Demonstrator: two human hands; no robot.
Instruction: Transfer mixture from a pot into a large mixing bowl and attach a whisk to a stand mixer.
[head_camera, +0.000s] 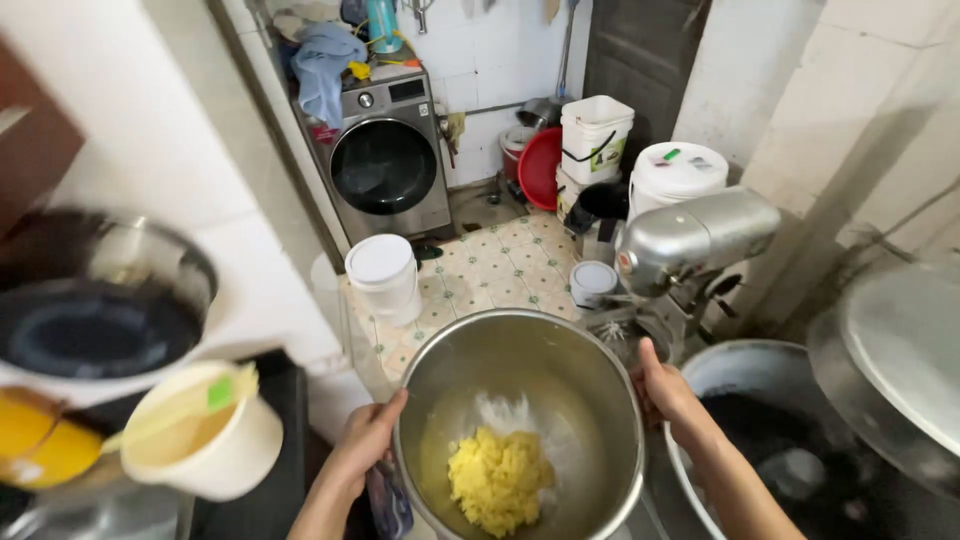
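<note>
I hold a big steel mixing bowl (520, 350) between both hands at the bottom centre of the view. Inside it lies a lump of yellow dough (498, 482) with a smear of white flour above it. My left hand (366, 440) grips the bowl's left rim. My right hand (664, 390) grips the right rim. A silver stand mixer (690, 240) stands just behind the bowl on the right, its head tilted up.
At left sit a dark steel bowl (100, 310), a cream cup with a spatula (205, 435) and a yellow container (40, 445). A large pot (760, 400) and a steel lid (900, 350) stand at right. A washing machine (385, 160), white buckets (596, 135) and a tub (383, 275) stand on the tiled floor.
</note>
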